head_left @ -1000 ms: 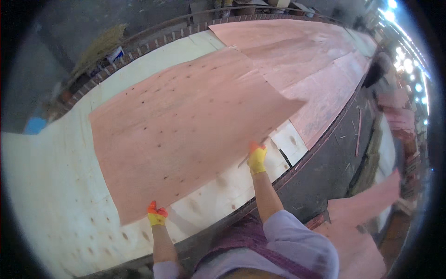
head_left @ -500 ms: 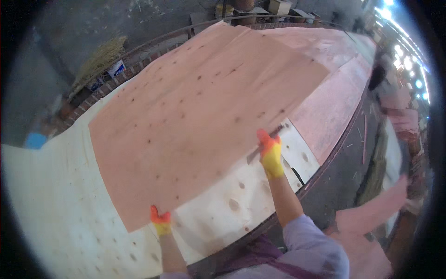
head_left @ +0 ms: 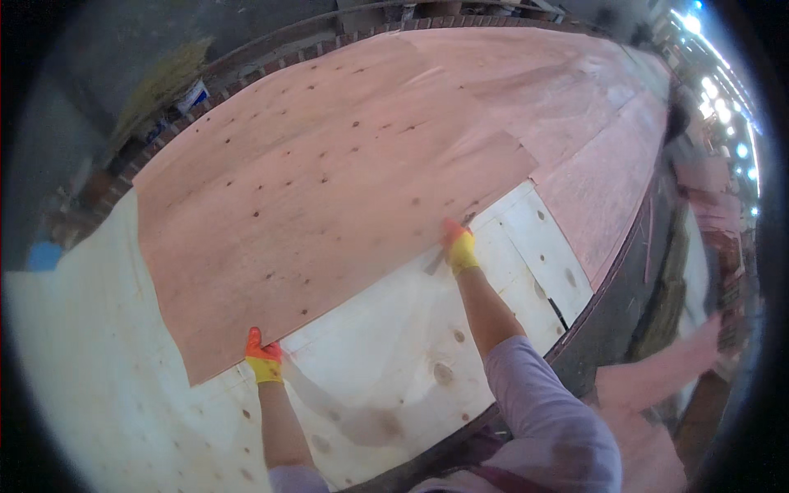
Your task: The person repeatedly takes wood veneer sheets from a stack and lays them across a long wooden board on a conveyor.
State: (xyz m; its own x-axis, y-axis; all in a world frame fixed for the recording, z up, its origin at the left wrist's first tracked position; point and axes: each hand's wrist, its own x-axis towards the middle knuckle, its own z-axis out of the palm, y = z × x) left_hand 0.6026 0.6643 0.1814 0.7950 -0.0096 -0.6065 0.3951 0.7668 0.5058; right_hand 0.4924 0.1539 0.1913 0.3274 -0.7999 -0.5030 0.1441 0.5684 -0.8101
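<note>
A large reddish-brown wood veneer sheet (head_left: 345, 189) with dark knots lies over pale veneer sheets (head_left: 386, 345). My left hand (head_left: 264, 357), in a yellow glove with orange-red fingers, pinches its near edge close to the left corner, thumb on top. At the same edge further right is my right hand (head_left: 459, 245), gloved alike. It is closed round a slim dark tool (head_left: 434, 261) with a flat, blade-like end, whose exact kind I cannot make out. Those fingers also meet the sheet's edge; how firmly they hold it is hidden.
Pinkish veneer sheets (head_left: 588, 181) cover the right end of the stack. A low brick edging (head_left: 246, 78) runs along the far side. Torn pink veneer pieces (head_left: 657, 366) lie at the lower right. A straw broom (head_left: 168, 86) and a blue object (head_left: 44, 255) are at the left.
The brown veneer sheet has shifted away from me and to the left, baring more of the pale sheets. Both hands have moved with its near edge.
</note>
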